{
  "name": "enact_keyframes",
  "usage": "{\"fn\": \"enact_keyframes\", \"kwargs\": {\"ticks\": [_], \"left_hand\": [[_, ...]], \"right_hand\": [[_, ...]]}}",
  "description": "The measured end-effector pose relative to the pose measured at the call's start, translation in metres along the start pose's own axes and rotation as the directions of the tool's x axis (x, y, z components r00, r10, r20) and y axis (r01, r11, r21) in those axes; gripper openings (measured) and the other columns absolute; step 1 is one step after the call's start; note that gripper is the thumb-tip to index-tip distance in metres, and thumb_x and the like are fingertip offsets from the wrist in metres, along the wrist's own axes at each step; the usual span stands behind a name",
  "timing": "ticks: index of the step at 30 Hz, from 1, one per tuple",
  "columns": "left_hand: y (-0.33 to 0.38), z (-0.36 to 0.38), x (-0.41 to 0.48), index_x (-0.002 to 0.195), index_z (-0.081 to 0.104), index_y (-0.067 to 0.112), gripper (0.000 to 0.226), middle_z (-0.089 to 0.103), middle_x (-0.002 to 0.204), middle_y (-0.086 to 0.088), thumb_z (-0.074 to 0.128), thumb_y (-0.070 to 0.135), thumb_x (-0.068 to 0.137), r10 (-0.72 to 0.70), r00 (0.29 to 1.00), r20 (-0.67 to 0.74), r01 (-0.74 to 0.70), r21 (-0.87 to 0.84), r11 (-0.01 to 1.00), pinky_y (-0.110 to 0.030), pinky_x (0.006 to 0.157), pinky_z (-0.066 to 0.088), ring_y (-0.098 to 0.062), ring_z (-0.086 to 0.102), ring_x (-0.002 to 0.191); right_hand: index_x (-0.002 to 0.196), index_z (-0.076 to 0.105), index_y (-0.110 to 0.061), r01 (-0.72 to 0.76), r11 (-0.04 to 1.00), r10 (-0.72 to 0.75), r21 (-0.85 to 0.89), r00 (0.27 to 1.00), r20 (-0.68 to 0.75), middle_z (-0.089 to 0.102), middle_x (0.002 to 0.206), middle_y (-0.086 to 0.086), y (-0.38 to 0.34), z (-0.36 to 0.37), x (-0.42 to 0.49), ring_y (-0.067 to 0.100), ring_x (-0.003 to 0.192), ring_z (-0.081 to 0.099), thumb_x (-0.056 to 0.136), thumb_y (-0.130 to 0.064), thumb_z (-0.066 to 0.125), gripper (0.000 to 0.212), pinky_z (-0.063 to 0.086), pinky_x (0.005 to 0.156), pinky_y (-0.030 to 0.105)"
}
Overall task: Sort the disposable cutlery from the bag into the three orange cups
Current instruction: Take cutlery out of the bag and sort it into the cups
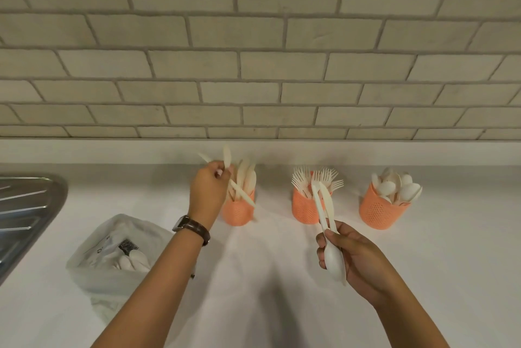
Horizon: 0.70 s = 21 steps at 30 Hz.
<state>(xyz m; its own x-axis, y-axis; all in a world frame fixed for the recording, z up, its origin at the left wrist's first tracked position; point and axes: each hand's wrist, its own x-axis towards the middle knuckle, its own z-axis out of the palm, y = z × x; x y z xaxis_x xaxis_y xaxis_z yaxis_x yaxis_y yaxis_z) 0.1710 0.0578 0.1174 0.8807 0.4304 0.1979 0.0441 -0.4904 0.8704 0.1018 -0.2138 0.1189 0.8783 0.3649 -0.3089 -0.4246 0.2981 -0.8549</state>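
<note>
Three orange perforated cups stand in a row on the white counter. The left cup [238, 213] holds knives, the middle cup [304, 211] forks, the right cup [379, 213] spoons. My left hand [207, 192] is just left of the knife cup and grips white plastic knives [239, 192], one slanting down across the cup. My right hand [352, 257] hovers in front of the fork cup, closed on a bunch of cutlery [327, 212]: a spoon with its bowl toward me and knives pointing up. The clear plastic bag [112, 252] lies at the lower left with white cutlery inside.
A steel sink drainer [25, 212] fills the left edge. A brick-tiled wall [259, 51] rises behind the counter's back ledge. A brown watch sits on my left wrist [193, 228].
</note>
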Motion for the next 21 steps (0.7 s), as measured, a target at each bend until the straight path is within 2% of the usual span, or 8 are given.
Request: {"fn": "enact_keyframes", "kwargs": {"ticks": [2, 4, 10, 13, 15, 17, 19, 21], "left_hand": [[0.007, -0.005, 0.008, 0.080, 0.065, 0.007, 0.018, 0.061, 0.070, -0.012, 0.059, 0.021, 0.090, 0.028, 0.999, -0.042, -0.032, -0.092, 0.995, -0.026, 0.056, 0.038, -0.017, 0.048, 0.058], [0.006, -0.004, 0.014, 0.080, 0.064, 0.007, 0.017, 0.062, 0.073, -0.014, 0.059, 0.019, 0.090, 0.029, 0.998, -0.049, -0.035, -0.138, 0.990, -0.021, 0.057, 0.039, -0.018, 0.050, 0.062], [-0.029, 0.018, 0.011, 0.090, 0.067, 0.007, 0.013, 0.066, 0.080, -0.009, 0.054, 0.010, 0.092, -0.046, 0.996, 0.072, 0.048, -0.023, 0.999, -0.019, 0.059, 0.041, -0.022, 0.058, 0.072], [-0.035, 0.016, 0.011, 0.092, 0.067, 0.009, 0.015, 0.069, 0.083, -0.007, 0.053, 0.011, 0.093, -0.040, 0.999, 0.004, 0.040, 0.010, 0.999, -0.023, 0.061, 0.047, -0.023, 0.062, 0.073], [-0.033, 0.012, 0.016, 0.096, 0.065, 0.009, 0.014, 0.070, 0.087, -0.009, 0.052, 0.011, 0.093, -0.072, 0.996, -0.044, 0.068, -0.081, 0.994, -0.035, 0.070, 0.055, -0.025, 0.065, 0.077], [-0.030, 0.007, 0.021, 0.097, 0.065, 0.007, 0.012, 0.069, 0.089, -0.012, 0.055, 0.012, 0.091, -0.092, 0.992, -0.091, 0.080, -0.129, 0.988, -0.041, 0.073, 0.057, -0.029, 0.066, 0.078], [-0.029, 0.006, 0.023, 0.097, 0.063, 0.006, 0.011, 0.069, 0.089, -0.012, 0.057, 0.012, 0.090, -0.078, 0.990, -0.118, 0.065, -0.113, 0.991, -0.041, 0.071, 0.057, -0.031, 0.066, 0.077], [-0.028, 0.009, 0.021, 0.104, 0.062, 0.007, 0.016, 0.066, 0.090, -0.008, 0.057, 0.011, 0.090, -0.044, 0.996, -0.081, 0.041, -0.036, 0.999, -0.032, 0.069, 0.053, -0.028, 0.064, 0.078]], "right_hand": [[0.106, 0.051, -0.003, -0.005, 1.000, 0.005, 0.004, 1.000, 0.002, 0.055, 0.073, 0.013, 0.000, 0.002, 0.001, 0.022, 0.056, 0.051, 0.094, -0.004, 0.043, 0.015, 0.047, 0.052, 0.030], [0.105, 0.051, -0.003, -0.006, 1.000, 0.006, 0.006, 1.000, 0.006, 0.055, 0.073, 0.013, 0.000, 0.003, 0.001, 0.021, 0.056, 0.051, 0.094, -0.004, 0.043, 0.014, 0.047, 0.052, 0.029], [0.105, 0.053, -0.003, -0.011, 1.000, 0.011, 0.009, 1.000, -0.001, 0.056, 0.072, 0.013, -0.001, 0.007, 0.002, 0.022, 0.056, 0.050, 0.094, -0.003, 0.043, 0.014, 0.046, 0.052, 0.030], [0.104, 0.053, -0.004, -0.020, 1.000, 0.020, 0.005, 1.000, -0.011, 0.057, 0.071, 0.012, -0.001, 0.006, 0.003, 0.022, 0.055, 0.051, 0.095, -0.003, 0.043, 0.013, 0.046, 0.052, 0.030], [0.104, 0.053, -0.003, -0.024, 1.000, 0.024, -0.002, 1.000, -0.018, 0.057, 0.071, 0.013, 0.001, 0.006, 0.002, 0.022, 0.055, 0.051, 0.095, -0.003, 0.043, 0.013, 0.047, 0.052, 0.030], [0.104, 0.053, -0.002, -0.029, 1.000, 0.029, -0.005, 0.999, -0.021, 0.056, 0.072, 0.013, 0.002, 0.006, 0.002, 0.022, 0.055, 0.051, 0.094, -0.003, 0.044, 0.013, 0.047, 0.052, 0.030], [0.105, 0.052, -0.002, -0.033, 0.999, 0.033, -0.007, 0.999, -0.017, 0.056, 0.072, 0.013, 0.002, 0.008, 0.003, 0.021, 0.055, 0.051, 0.094, -0.004, 0.044, 0.014, 0.047, 0.052, 0.030], [0.107, 0.052, -0.002, -0.037, 0.999, 0.037, -0.012, 0.999, -0.012, 0.056, 0.073, 0.013, 0.002, 0.009, 0.003, 0.021, 0.055, 0.052, 0.094, -0.004, 0.045, 0.015, 0.047, 0.052, 0.030]]}}
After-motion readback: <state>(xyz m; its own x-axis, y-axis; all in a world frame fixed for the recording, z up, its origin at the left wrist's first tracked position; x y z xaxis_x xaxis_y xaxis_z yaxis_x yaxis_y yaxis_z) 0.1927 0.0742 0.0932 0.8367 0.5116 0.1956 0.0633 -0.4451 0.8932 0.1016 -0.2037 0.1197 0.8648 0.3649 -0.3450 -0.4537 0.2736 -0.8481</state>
